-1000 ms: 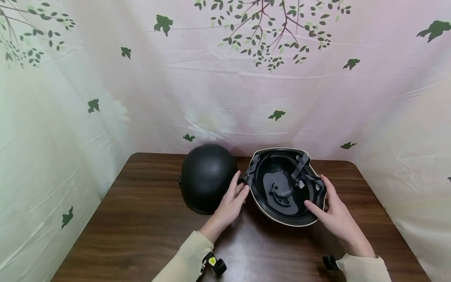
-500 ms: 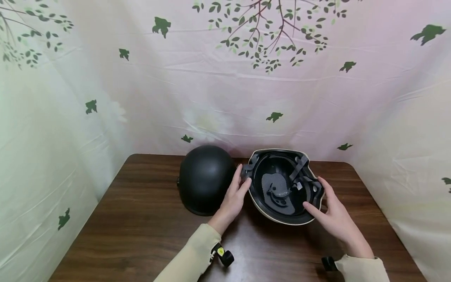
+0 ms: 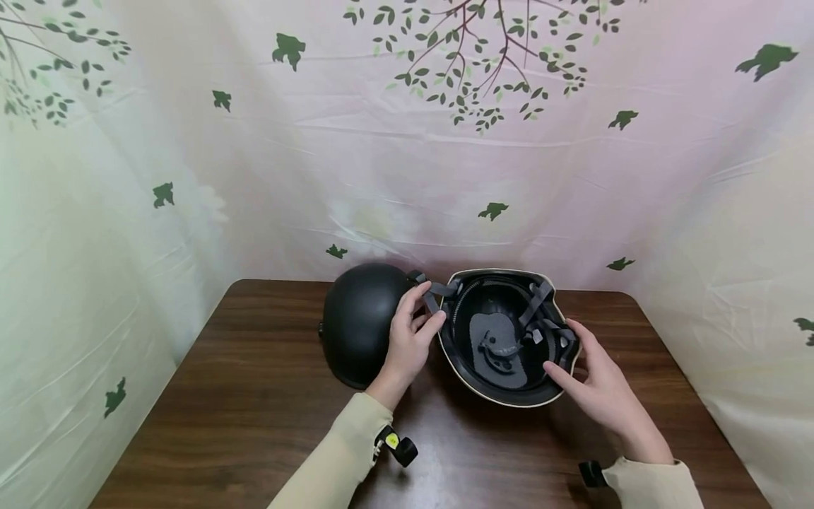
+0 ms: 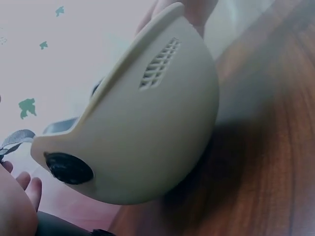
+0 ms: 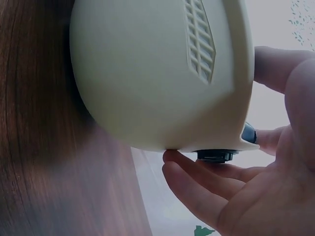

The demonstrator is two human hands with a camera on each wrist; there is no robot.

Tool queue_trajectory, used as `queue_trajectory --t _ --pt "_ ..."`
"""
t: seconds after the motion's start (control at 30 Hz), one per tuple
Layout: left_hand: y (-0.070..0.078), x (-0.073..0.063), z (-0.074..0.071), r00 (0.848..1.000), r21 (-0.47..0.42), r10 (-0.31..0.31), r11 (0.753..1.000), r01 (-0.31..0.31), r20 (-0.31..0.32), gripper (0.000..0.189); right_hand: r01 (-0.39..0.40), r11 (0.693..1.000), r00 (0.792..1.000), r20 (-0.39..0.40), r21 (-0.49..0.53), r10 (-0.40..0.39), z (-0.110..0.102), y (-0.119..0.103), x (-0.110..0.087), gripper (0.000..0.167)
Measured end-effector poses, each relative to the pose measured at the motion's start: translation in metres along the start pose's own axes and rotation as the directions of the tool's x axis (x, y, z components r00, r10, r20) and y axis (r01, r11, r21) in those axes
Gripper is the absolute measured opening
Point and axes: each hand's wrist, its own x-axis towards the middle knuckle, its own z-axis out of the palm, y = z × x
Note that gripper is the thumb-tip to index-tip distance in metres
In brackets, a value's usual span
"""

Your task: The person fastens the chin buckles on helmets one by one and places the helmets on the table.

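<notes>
**Strap tug and rocking shell: the main risks**

Cream helmet [image 3: 498, 346] is sitting bowl-up on the wood-grain table [image 3: 254, 403], right of the black helmet [image 3: 361, 325], which is lying dome-up just beside it. Contact patch under the cream shell is hiding in shadow.

Right hand [image 3: 604, 396] is gripping the cream helmet's right edge, thumb over the rim, fingers spreading on the outside by a black round fitting [image 5: 215, 156]. Left hand [image 3: 405, 346] is touching the grey strap [image 3: 443, 289] at the left rim with bent fingers; can't tell if it's pinching or just pushing.

Failure modes, my read:
- Rounded base is giving little footing. Pulling left on the strap while the right hand is loosening would be rocking the bowl over.
- Black helmet is crowding the left side. Any leftward tilt would be risking a shell-on-shell knock, or the strap snagging between them.
- If the left fingers are only hooking the webbing, it could be slipping off and dropping back into the bowl.
</notes>
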Motion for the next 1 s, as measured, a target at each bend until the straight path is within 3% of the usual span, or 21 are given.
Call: queue_trajectory --t 0.37,0.5,0.6,0.8,0.87,1.0 --pt "0.008 0.011 -0.008 0.998 -0.045 0.031 0.998 -0.034 -0.060 0.051 0.038 0.999 0.999 0.025 -0.038 -0.037 0.003 -0.008 -0.001 0.085" --pt "0.011 0.015 -0.011 0.998 -0.070 0.050 0.996 -0.053 -0.046 0.048 0.078 0.993 0.997 0.013 -0.085 -0.077 0.000 -0.009 0.002 0.084" --pt "0.013 0.017 -0.012 0.998 -0.079 0.066 0.995 -0.067 -0.019 0.049 0.117 0.981 0.991 -0.038 -0.156 -0.125 -0.004 -0.015 0.005 0.082" --pt "0.014 0.017 -0.015 0.997 -0.048 0.081 0.996 -0.081 0.008 0.054 0.266 0.935 0.936 -0.168 -0.234 -0.308 -0.002 -0.041 0.018 0.064" --pt "0.015 0.017 -0.015 0.996 -0.043 0.086 0.995 -0.086 0.008 0.055 0.299 0.927 0.930 -0.149 -0.225 -0.337 0.000 -0.051 0.024 0.056" --pt "0.016 0.018 -0.016 0.996 -0.036 0.085 0.996 -0.085 -0.003 0.055 0.281 0.957 0.960 0.032 -0.066 -0.280 0.003 -0.065 0.040 0.044"
